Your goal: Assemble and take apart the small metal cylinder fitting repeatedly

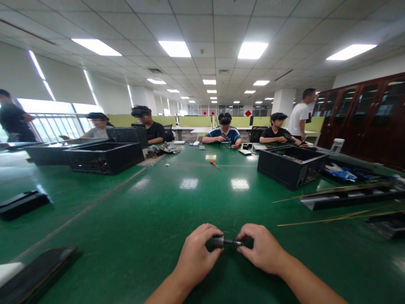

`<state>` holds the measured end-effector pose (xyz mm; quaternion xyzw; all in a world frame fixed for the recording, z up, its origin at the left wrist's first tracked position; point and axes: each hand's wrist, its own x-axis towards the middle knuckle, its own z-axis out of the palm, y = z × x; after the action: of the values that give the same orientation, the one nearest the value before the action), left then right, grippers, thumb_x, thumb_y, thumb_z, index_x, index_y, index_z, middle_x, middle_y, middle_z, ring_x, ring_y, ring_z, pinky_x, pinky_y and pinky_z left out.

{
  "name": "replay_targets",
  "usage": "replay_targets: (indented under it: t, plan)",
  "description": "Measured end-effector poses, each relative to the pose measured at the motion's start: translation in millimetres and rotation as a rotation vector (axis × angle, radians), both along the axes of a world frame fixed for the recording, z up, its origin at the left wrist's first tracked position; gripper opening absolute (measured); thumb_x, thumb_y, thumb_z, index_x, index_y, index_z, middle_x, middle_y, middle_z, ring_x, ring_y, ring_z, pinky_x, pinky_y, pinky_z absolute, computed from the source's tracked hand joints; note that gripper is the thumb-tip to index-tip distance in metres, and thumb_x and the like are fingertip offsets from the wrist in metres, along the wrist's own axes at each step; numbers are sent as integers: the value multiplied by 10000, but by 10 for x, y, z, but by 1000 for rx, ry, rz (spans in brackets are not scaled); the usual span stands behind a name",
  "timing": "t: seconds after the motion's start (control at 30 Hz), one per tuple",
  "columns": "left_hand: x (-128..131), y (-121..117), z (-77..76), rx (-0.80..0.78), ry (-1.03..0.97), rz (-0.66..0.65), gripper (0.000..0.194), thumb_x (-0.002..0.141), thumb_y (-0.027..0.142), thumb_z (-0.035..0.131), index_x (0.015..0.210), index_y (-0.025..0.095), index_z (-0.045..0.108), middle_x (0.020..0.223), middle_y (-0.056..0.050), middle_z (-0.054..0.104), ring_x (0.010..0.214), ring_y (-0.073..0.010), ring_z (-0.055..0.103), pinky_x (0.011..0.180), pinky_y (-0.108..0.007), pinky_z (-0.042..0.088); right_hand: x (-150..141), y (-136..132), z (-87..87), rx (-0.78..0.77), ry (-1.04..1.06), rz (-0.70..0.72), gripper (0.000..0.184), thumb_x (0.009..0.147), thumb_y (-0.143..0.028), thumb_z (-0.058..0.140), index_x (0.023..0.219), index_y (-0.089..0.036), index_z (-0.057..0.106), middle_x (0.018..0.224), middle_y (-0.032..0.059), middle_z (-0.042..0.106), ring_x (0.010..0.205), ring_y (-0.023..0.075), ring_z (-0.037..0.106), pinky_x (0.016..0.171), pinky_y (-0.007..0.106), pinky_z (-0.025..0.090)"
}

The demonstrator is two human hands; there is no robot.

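Note:
Low over the green table (177, 211), near its front edge, both my hands pinch one small dark metal part (225, 242) with a thicker cylindrical end and a thin shaft. My left hand (196, 253) grips the thick end with curled fingers. My right hand (261, 249) pinches the thin shaft end. What the part is exactly I cannot make out.
An open black computer case (289, 166) stands at the right, another black case (104, 157) at the left. Black panels (351, 196) and thin sticks lie at the right edge; a dark panel (22, 203) lies at the left. An orange-handled screwdriver (214, 163) lies mid-table. Several people sit at the far end.

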<state>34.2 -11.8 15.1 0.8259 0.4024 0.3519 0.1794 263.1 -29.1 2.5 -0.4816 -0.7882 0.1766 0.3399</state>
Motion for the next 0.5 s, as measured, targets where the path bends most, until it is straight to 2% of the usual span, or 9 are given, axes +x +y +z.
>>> replay_targets:
  t: [0.5]
  plan:
    - [-21,-5,9,8,-27,10,285,722,62,657,941,244,657,959,-11,671,921,-178,631,841,-314,492,60,-10,30,2,-40,14,73,781,-217,677,845,-193,703,836,27,688,805,179,615,762,280,428]
